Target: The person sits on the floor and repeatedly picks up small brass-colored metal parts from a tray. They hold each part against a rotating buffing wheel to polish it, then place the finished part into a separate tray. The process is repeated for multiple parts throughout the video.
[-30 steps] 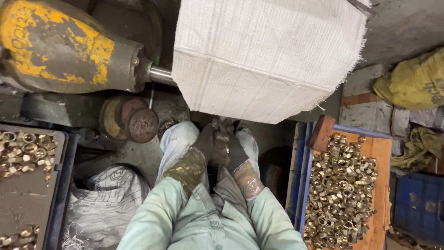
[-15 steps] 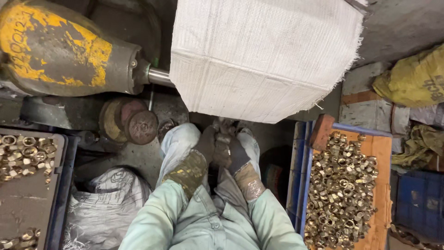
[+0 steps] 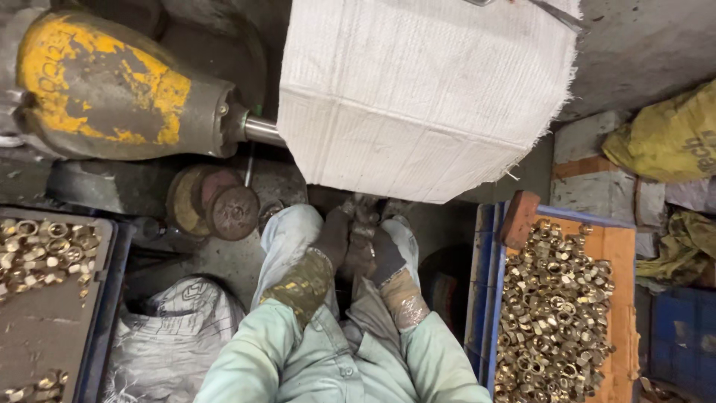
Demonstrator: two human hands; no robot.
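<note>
Both my hands wear dark, dirty gloves and meet between my knees. My left hand (image 3: 332, 237) and my right hand (image 3: 385, 254) are pressed together, fingers curled around a small dark piece (image 3: 363, 224) that the gloves mostly hide. They sit just below the lower edge of a white woven cloth (image 3: 425, 89), which hangs over the machine's shaft (image 3: 261, 130). My sleeves and trousers are pale green.
A worn yellow motor housing (image 3: 104, 82) lies at upper left, with round wheels (image 3: 216, 203) below it. A grey tray (image 3: 45, 328) with brass rings is at left, and an orange tray (image 3: 619, 261) heaped with brass nuts at right. A white sack (image 3: 171, 336) lies by my left leg.
My hands stay joined in nearly the same spot below the cloth. The view has shifted only slightly.
</note>
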